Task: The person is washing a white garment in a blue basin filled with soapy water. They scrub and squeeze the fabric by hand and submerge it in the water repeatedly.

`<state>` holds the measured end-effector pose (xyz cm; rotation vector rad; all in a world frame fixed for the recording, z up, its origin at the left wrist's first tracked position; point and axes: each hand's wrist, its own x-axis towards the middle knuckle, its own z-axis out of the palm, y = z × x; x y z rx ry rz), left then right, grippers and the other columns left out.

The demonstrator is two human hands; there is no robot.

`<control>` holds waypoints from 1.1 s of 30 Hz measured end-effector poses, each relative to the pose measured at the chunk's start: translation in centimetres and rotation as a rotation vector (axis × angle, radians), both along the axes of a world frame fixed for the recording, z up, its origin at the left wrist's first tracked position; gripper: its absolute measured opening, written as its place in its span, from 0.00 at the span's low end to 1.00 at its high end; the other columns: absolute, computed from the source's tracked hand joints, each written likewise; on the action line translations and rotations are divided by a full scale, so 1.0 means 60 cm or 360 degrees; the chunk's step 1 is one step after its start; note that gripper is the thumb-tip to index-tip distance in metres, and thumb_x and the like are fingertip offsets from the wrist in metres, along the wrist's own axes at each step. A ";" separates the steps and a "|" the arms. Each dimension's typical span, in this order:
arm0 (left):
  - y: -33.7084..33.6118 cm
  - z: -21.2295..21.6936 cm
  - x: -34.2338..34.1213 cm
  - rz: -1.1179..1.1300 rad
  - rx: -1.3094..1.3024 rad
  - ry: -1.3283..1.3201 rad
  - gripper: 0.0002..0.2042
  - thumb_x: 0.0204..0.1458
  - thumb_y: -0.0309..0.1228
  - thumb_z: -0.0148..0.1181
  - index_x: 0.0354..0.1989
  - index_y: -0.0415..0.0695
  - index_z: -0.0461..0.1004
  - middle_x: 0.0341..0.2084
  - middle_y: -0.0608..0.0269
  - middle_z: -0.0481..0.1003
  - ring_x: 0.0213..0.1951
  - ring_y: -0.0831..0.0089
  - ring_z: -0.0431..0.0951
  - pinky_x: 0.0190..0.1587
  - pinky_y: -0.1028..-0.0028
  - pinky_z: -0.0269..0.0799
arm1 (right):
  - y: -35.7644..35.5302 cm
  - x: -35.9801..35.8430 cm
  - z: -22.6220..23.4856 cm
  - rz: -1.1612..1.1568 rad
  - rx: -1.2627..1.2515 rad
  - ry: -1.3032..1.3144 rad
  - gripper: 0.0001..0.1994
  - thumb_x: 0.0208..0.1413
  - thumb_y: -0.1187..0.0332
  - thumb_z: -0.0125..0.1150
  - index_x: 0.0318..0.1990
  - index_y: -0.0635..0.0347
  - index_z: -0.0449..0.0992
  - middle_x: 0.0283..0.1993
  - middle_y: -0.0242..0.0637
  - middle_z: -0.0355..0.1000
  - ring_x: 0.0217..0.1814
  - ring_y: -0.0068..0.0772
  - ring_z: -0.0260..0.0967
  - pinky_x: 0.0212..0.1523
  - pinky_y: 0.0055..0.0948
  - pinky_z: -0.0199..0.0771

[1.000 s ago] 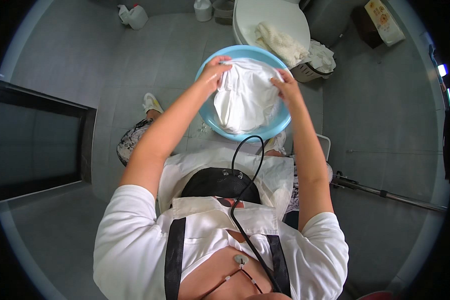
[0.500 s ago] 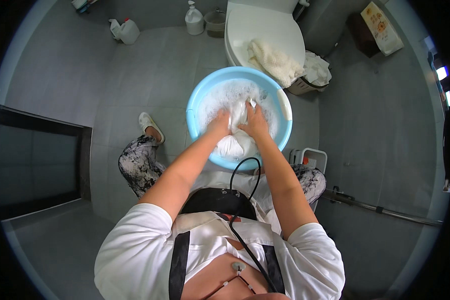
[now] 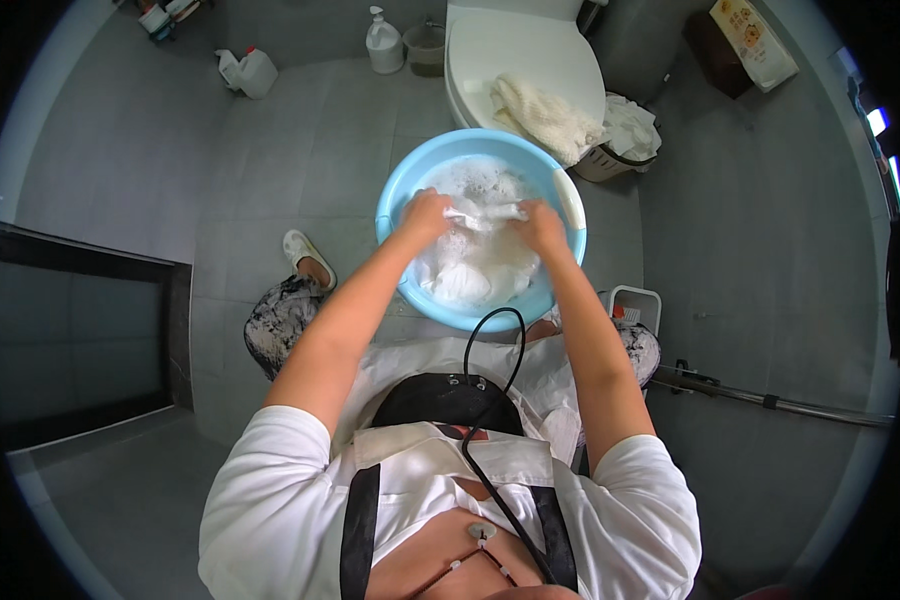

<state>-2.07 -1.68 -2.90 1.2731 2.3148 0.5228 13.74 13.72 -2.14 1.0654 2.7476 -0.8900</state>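
Note:
In front of me a light blue plastic basin (image 3: 399, 195) holds foamy water and a wet white cloth (image 3: 483, 279). My left hand (image 3: 427, 214) is closed on one part of the cloth near the basin's left wall. On the right side, my right hand (image 3: 542, 227) grips another part. Between the hands the cloth is stretched into a narrow band just above the suds. The rest of it lies bunched in the near half of the basin, partly under foam. What kind of garment or linen it is I cannot tell.
Behind the basin stands a white toilet (image 3: 530, 45) with a cream knitted towel (image 3: 545, 117) on its lid. A waste basket (image 3: 610, 165) is beside it. Against the back wall are a pump bottle (image 3: 384, 42) and a white jug (image 3: 250, 73). A black cable (image 3: 467, 445) hangs down my front.
My hands have moved apart, the left one to the left and the right one to the right. The cloth, bunched between them before, is now pulled out sideways.

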 end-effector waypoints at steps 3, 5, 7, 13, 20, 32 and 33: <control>-0.009 -0.002 -0.018 0.0241 0.0270 -0.0651 0.15 0.33 0.31 0.62 0.32 0.39 0.71 0.33 0.58 0.67 0.39 0.65 0.68 0.42 0.72 0.62 | 0.032 0.023 -0.015 -0.0355 -0.0635 0.0455 0.16 0.42 0.69 0.59 0.41 0.62 0.70 0.42 0.39 0.66 0.41 0.30 0.66 0.39 0.26 0.66; -0.011 0.002 -0.013 0.0392 0.0373 -0.1246 0.15 0.35 0.31 0.61 0.34 0.40 0.70 0.36 0.61 0.67 0.40 0.69 0.67 0.44 0.75 0.60 | 0.025 0.024 -0.012 -0.0630 -0.1319 0.0720 0.18 0.43 0.69 0.58 0.44 0.62 0.67 0.40 0.37 0.67 0.40 0.29 0.66 0.39 0.26 0.66; -0.011 0.015 0.013 0.0829 0.0625 -0.1910 0.15 0.35 0.30 0.60 0.34 0.40 0.70 0.34 0.60 0.67 0.38 0.69 0.68 0.43 0.72 0.62 | 0.006 0.016 -0.008 -0.0921 -0.1784 0.0981 0.18 0.44 0.69 0.58 0.44 0.61 0.66 0.38 0.35 0.67 0.38 0.27 0.65 0.37 0.25 0.66; 0.042 0.013 0.056 0.1292 0.1487 -0.3274 0.13 0.44 0.31 0.53 0.38 0.41 0.68 0.38 0.56 0.70 0.42 0.63 0.69 0.47 0.66 0.63 | -0.066 -0.050 -0.001 -0.1197 -0.1324 0.1617 0.19 0.42 0.70 0.60 0.44 0.58 0.65 0.38 0.34 0.66 0.38 0.26 0.63 0.39 0.23 0.65; 0.049 0.022 0.053 0.0995 0.1171 -0.3396 0.10 0.50 0.40 0.48 0.33 0.47 0.66 0.30 0.62 0.69 0.32 0.69 0.71 0.35 0.70 0.69 | -0.158 -0.056 0.078 -0.0153 -0.0013 0.1419 0.16 0.31 0.67 0.65 0.33 0.57 0.72 0.39 0.42 0.65 0.42 0.44 0.64 0.40 0.33 0.67; 0.081 0.049 0.081 0.1712 0.1000 -0.2635 0.13 0.48 0.38 0.50 0.36 0.40 0.67 0.24 0.62 0.68 0.28 0.69 0.69 0.34 0.71 0.66 | -0.161 -0.060 0.062 -0.0490 0.0083 0.1419 0.11 0.42 0.66 0.59 0.30 0.61 0.68 0.32 0.44 0.64 0.33 0.46 0.64 0.34 0.37 0.64; 0.079 0.038 0.082 0.1611 0.1007 -0.2694 0.14 0.49 0.38 0.49 0.36 0.40 0.67 0.25 0.61 0.69 0.28 0.69 0.70 0.34 0.71 0.66 | -0.159 -0.062 0.074 -0.0506 0.0046 0.1349 0.10 0.43 0.64 0.58 0.29 0.61 0.69 0.30 0.45 0.65 0.32 0.48 0.64 0.33 0.37 0.63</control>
